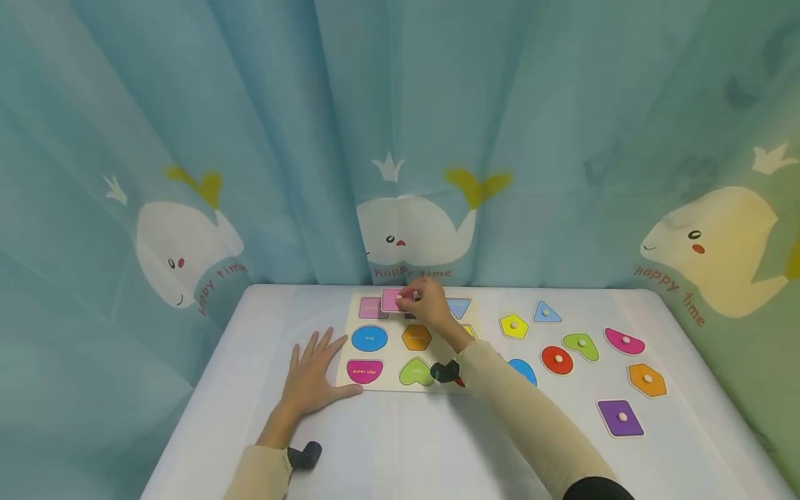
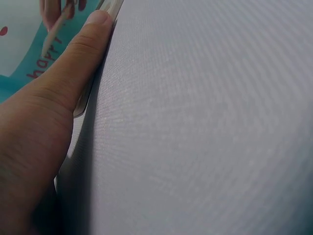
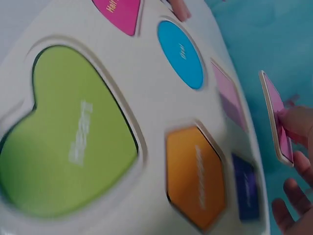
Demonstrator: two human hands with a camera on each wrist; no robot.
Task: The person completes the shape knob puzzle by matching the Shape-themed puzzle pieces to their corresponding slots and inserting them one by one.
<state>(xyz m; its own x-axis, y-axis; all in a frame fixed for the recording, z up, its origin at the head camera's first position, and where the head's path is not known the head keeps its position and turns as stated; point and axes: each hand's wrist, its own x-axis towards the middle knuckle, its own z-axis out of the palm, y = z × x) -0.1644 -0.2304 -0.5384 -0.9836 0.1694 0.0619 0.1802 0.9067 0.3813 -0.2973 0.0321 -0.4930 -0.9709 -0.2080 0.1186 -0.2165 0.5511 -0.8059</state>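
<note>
And it's "happy time" in red, left, middle and right across the far curtain [image 1: 281,173]! Down on the board [image 1: 390,354], "Half round" on the near-left pink slot [image 1: 365,372], "Heart" on the green slot [image 3: 63,132] to its right, "Oval" on the blue slot [image 1: 369,338] beyond; the orange slot's [image 1: 416,337] word blurs.

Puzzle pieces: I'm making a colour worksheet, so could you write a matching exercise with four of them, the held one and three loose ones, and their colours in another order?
1. Held piece
2. Loose circle
3. Loose heart
4. Loose hexagon

A. Green
B. Orange
C. Pink
D. Red

Right pairs: 1-C, 2-D, 3-A, 4-B
</note>
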